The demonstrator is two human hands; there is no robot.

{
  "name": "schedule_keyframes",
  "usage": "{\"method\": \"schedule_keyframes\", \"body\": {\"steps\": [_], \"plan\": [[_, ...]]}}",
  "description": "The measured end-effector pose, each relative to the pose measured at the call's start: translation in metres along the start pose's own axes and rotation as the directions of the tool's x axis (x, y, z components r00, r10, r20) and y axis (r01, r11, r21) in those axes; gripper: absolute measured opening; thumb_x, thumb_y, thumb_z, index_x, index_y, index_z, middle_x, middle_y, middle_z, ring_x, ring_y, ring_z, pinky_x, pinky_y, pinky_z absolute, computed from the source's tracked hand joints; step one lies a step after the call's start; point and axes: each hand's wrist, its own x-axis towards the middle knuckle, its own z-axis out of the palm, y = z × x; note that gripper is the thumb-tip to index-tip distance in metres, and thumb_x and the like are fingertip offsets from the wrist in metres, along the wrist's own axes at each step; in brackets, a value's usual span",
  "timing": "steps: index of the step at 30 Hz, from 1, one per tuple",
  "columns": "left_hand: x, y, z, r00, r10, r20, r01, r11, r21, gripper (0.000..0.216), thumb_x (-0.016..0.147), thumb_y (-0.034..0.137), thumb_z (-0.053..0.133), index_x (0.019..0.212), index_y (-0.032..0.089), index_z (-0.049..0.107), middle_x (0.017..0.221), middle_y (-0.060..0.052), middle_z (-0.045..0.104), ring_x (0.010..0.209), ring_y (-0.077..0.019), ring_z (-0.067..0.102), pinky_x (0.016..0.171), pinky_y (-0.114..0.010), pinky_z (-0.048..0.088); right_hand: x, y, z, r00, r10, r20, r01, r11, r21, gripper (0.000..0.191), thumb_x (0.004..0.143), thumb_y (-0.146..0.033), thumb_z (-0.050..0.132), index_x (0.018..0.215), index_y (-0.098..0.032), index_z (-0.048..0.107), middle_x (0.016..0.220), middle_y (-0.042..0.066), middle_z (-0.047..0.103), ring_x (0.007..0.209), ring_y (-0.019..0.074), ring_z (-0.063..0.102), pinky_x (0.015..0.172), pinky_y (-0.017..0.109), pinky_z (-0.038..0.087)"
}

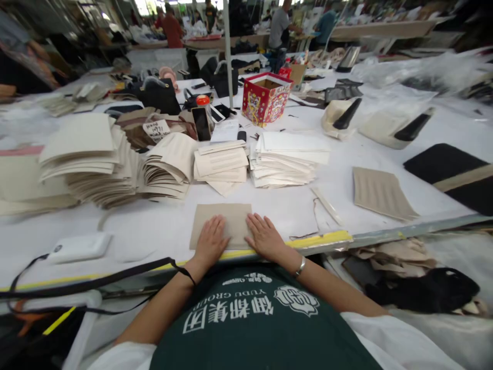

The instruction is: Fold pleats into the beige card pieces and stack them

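A tan rectangular fabric piece point(221, 218) lies flat on the white table point(154, 226) near its front edge. My left hand point(211, 240) rests palm down on its lower left part, fingers together. My right hand point(265, 237) lies flat on its right edge, partly on the table, with a bracelet at the wrist. Neither hand grips anything. Behind the piece stand stacks of cream cut pieces point(221, 164) and a white stack point(287, 159).
Fanned cream stacks point(96, 159) fill the left. A ribbed tan panel point(381, 192) and a black panel point(450, 172) lie at the right. A red box point(265, 97), a phone point(201, 123) and a white power bank point(79, 246) are around. Other people work at far tables.
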Motion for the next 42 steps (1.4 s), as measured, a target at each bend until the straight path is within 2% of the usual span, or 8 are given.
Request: {"method": "schedule_keyframes", "body": {"steps": [5, 12, 17, 20, 24, 31, 38, 42], "plan": [[-0.014, -0.007, 0.001, 0.976, -0.048, 0.214, 0.041, 0.998, 0.041, 0.051, 0.086, 0.038, 0.042, 0.13, 0.011, 0.039, 0.136, -0.014, 0.042, 0.128, -0.0255, 0.033, 0.105, -0.045, 0.027, 0.006, -0.007, 0.001, 0.997, 0.058, 0.052, -0.057, 0.998, -0.025, 0.055, 0.087, -0.044, 0.038, 0.131, -0.012, 0.042, 0.137, 0.014, 0.04, 0.128, 0.0276, 0.032, 0.104, 0.047, 0.019], [-0.012, -0.023, -0.008, 0.872, -0.254, 0.419, 0.223, 0.967, 0.124, 0.077, 0.079, 0.058, 0.044, 0.136, 0.01, 0.03, 0.143, -0.016, 0.027, 0.132, -0.0291, 0.025, 0.107, -0.051, 0.016, 0.032, -0.016, 0.011, 0.996, 0.08, 0.029, -0.08, 0.997, -0.006, 0.066, 0.085, -0.051, 0.039, 0.134, -0.007, 0.036, 0.141, 0.017, 0.032, 0.131, 0.0291, 0.025, 0.105, 0.047, 0.017], [-0.037, -0.03, -0.02, 0.923, -0.261, 0.284, 0.235, 0.964, 0.123, 0.06, 0.086, 0.043, 0.041, 0.135, 0.01, 0.033, 0.139, -0.018, 0.036, 0.128, -0.0304, 0.031, 0.104, -0.055, 0.018, 0.016, -0.022, 0.002, 0.993, -0.01, -0.114, 0.016, 0.999, 0.051, 0.049, 0.087, -0.034, 0.043, 0.127, -0.007, 0.044, 0.133, 0.02, 0.042, 0.125, 0.0283, 0.033, 0.102, 0.048, 0.024], [-0.055, -0.024, -0.028, 0.98, -0.009, 0.197, 0.005, 1.0, 0.022, 0.041, 0.088, 0.023, 0.039, 0.128, 0.016, 0.043, 0.13, -0.012, 0.049, 0.122, -0.0259, 0.04, 0.103, -0.049, 0.024, -0.002, -0.038, -0.002, 0.962, -0.22, -0.161, 0.247, 0.954, 0.169, 0.034, 0.087, -0.017, 0.039, 0.116, -0.014, 0.055, 0.112, 0.013, 0.057, 0.106, 0.0212, 0.047, 0.092, 0.038, 0.038], [-0.057, -0.01, -0.03, 0.943, 0.261, 0.207, -0.236, 0.962, -0.137, 0.031, 0.086, 0.015, 0.04, 0.114, 0.015, 0.054, 0.107, -0.008, 0.062, 0.098, -0.0208, 0.053, 0.088, -0.036, 0.042, -0.009, -0.055, 0.003, 0.948, -0.293, -0.126, 0.315, 0.923, 0.222, 0.031, 0.082, -0.011, 0.043, 0.107, -0.016, 0.061, 0.093, 0.009, 0.06, 0.085, 0.0192, 0.049, 0.08, 0.034, 0.043], [-0.034, -0.002, -0.026, 0.96, 0.143, 0.243, -0.111, 0.984, -0.143, 0.026, 0.087, 0.021, 0.041, 0.107, 0.014, 0.056, 0.1, -0.01, 0.06, 0.092, -0.0208, 0.053, 0.084, -0.036, 0.044, 0.0, -0.057, 0.006, 0.982, -0.177, -0.065, 0.186, 0.965, 0.185, 0.03, 0.083, -0.014, 0.044, 0.11, -0.017, 0.059, 0.102, 0.01, 0.059, 0.093, 0.0211, 0.048, 0.085, 0.035, 0.039], [-0.058, -0.042, -0.043, 0.988, -0.037, 0.147, 0.047, 0.996, -0.071, 0.025, 0.088, 0.026, 0.041, 0.103, 0.017, 0.059, 0.101, -0.01, 0.061, 0.093, -0.0203, 0.054, 0.084, -0.035, 0.046, -0.008, -0.031, -0.006, 0.997, -0.065, -0.031, 0.07, 0.972, 0.225, 0.032, 0.085, -0.013, 0.042, 0.111, -0.019, 0.06, 0.105, 0.008, 0.06, 0.096, 0.019, 0.049, 0.087, 0.032, 0.038], [-0.046, -0.045, -0.049, 0.987, -0.056, 0.15, 0.057, 0.998, -0.004, 0.023, 0.088, 0.027, 0.042, 0.089, 0.018, 0.063, 0.089, -0.008, 0.064, 0.084, -0.02, 0.055, 0.08, -0.037, 0.045, 0.003, -0.034, -0.011, 0.998, -0.002, -0.064, 0.018, 0.968, 0.25, 0.026, 0.084, -0.017, 0.046, 0.102, -0.02, 0.064, 0.097, 0.007, 0.063, 0.091, 0.0196, 0.051, 0.084, 0.034, 0.039]]}}
